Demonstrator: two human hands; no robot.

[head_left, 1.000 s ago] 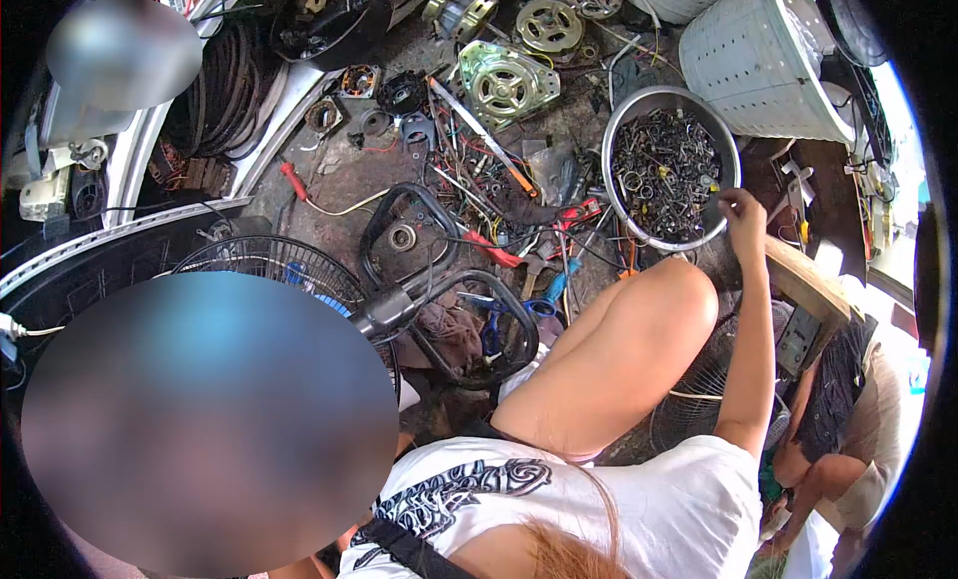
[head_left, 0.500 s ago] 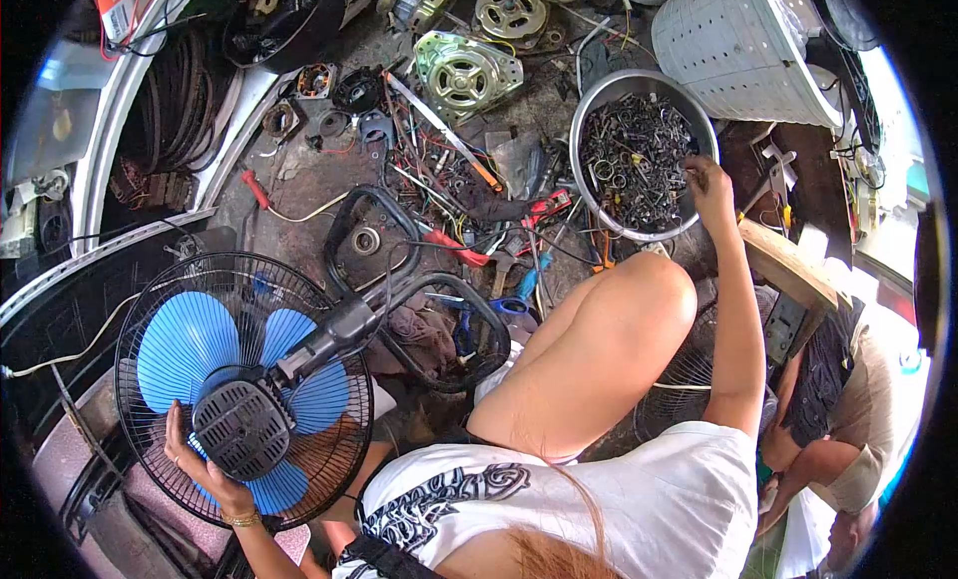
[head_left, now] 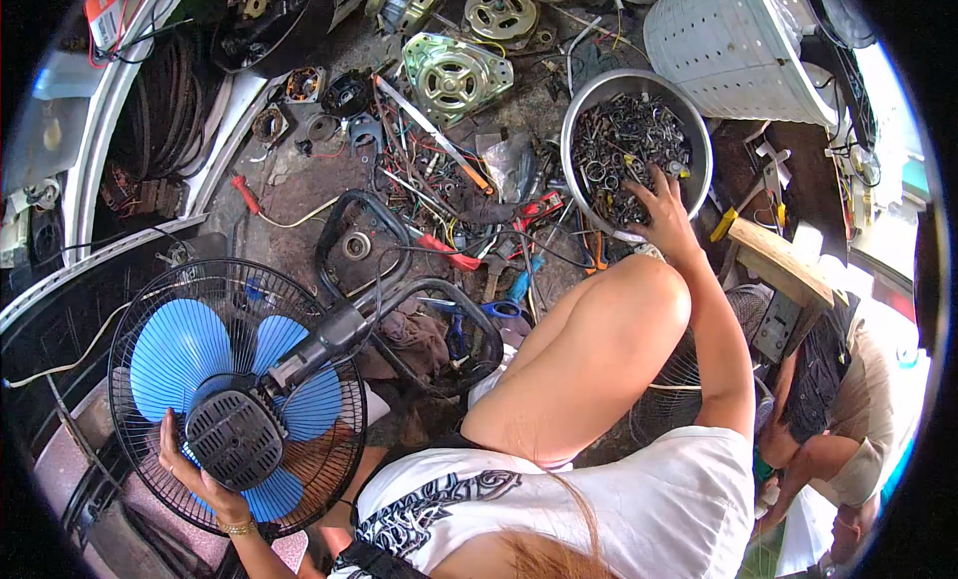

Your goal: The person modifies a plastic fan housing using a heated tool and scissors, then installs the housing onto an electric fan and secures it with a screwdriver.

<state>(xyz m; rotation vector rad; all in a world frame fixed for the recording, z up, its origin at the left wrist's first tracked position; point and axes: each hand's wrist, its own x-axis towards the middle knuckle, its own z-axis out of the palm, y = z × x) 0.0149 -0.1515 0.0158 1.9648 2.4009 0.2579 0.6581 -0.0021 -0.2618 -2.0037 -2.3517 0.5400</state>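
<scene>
An electric fan [head_left: 180, 359] with blue blades and a black wire guard lies tilted at my left, its U-shaped tube stand pointing right. My left hand [head_left: 200, 484] holds it at the rear guard, beside the black motor housing [head_left: 237, 437]. My right hand [head_left: 664, 215] is over the near side of a steel bowl [head_left: 705, 145], fingers spread and pointing down at the small metal parts [head_left: 619, 135] heaped inside. Screws and rings show among them. Whether the fingertips touch the parts, I cannot tell.
Motor housings [head_left: 457, 78], a hacksaw blade [head_left: 434, 130], red-handled pliers [head_left: 447, 250], scissors [head_left: 499, 307] and wires litter the floor. A white perforated tub [head_left: 733, 55] stands behind the bowl. At right are a wooden block [head_left: 783, 260] and another person [head_left: 848, 419].
My right hand has moved left and nearer from the bowl's right rim, and its fingers have spread. My left hand keeps its place on the fan. The view has shifted slightly.
</scene>
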